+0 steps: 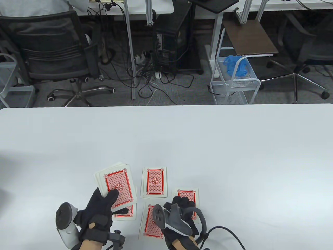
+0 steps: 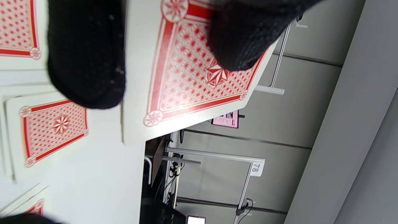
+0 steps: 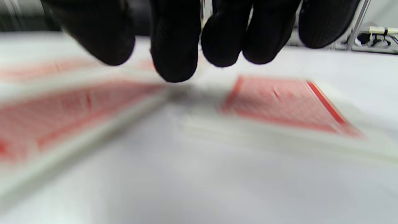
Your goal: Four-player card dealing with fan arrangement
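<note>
Left hand (image 1: 97, 217) grips the red-backed deck (image 1: 115, 186), thumb on top. Right hand (image 1: 182, 216) hovers over face-down cards (image 1: 154, 182) on the white table (image 1: 208, 145), fingertips (image 3: 174, 62) bunched together; whether they touch a card, cannot tell.

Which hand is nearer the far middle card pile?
Left. The left hand holds the deck just beside that pile; the right hand sits nearer the person.

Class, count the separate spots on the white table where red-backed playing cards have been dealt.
4: one beneath the left hand's deck, one centre, one near, one under the right hand at. Stacked cards may be hidden.
</note>
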